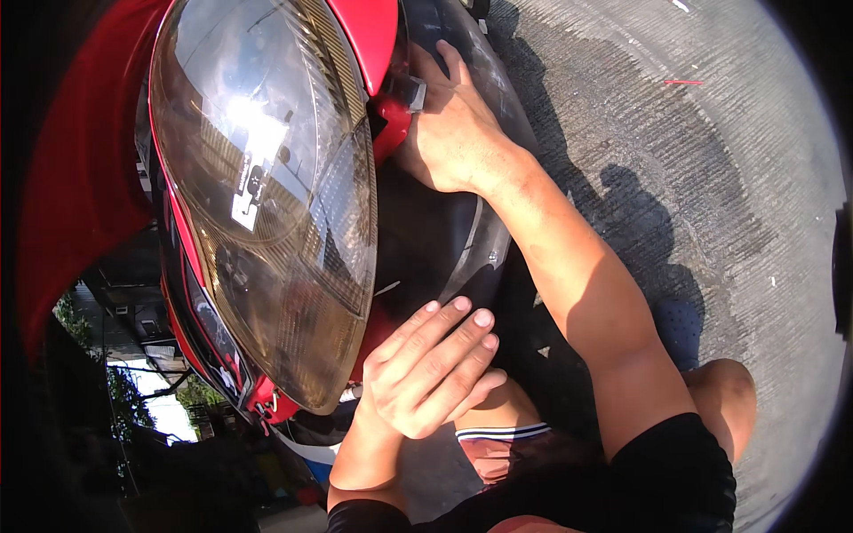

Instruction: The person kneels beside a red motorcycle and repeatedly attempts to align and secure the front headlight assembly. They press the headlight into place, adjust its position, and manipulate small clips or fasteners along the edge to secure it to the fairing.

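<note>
A large clear-lensed headlight (275, 209), with bright sun glare on it, fills the left-middle of the view on a red vehicle (93, 133). Just below its right edge hangs my left hand (431, 377), fingers stretched out and nothing in it. Farther up, my right hand (453, 133) reaches in between the headlight side and the dark bumper (444, 235). Two of its fingers show, stretched apart against the bumper; the rest are hidden. A small silvery tab (415, 93) and a red body edge (389, 124) lie right beside that hand.
Ridged concrete ground (711, 178) spreads along the right, with shadows across it. A thin red strip (683, 83) lies there. My bent knee (721, 404) and a blue shoe (680, 333) are at the lower right. Below the headlight is a dark gap with several vehicle parts.
</note>
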The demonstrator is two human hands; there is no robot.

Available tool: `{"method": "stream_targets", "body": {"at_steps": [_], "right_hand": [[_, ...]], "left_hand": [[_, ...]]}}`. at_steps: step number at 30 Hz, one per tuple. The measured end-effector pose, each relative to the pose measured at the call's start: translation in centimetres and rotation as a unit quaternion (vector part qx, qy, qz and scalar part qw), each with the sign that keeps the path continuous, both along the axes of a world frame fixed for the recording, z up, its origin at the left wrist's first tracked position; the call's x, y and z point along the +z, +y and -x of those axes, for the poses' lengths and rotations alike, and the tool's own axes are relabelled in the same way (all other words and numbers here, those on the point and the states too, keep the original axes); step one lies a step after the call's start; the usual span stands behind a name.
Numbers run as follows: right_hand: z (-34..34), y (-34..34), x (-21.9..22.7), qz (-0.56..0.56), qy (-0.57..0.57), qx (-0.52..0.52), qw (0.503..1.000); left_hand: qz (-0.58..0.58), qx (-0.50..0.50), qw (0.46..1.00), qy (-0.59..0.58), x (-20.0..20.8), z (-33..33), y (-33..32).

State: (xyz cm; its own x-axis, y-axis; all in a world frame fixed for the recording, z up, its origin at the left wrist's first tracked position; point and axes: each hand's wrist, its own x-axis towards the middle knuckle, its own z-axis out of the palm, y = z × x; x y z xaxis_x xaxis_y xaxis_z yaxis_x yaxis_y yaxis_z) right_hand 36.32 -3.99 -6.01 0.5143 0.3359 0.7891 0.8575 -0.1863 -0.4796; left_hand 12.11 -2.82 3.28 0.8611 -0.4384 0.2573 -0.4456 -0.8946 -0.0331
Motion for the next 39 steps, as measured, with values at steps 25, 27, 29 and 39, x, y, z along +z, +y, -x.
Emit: {"method": "stream_targets", "body": {"at_steps": [25,27,29,39], "right_hand": [[3.1,1.4,0.9,-0.06,0.142,-0.067,0.986],[2.9,1.0,0.9,-0.058,0.145,-0.06,0.986],[2.2,1.1,0.5,-0.038,0.123,-0.056,0.99],[0.7,0.6,-0.2,-0.084,0.152,0.016,0.985]], "left_hand": [[0.829,0.154,0.53,-0.09,-4.9,-8.0,-2.7],[0.846,0.204,0.461,-0.174,-3.5,-10.7,-5.2],[0.82,0.207,0.485,-0.224,-4.3,-12.2,-5.7],[0.838,0.058,0.508,-0.192,-6.1,-14.7,-0.9]]}}
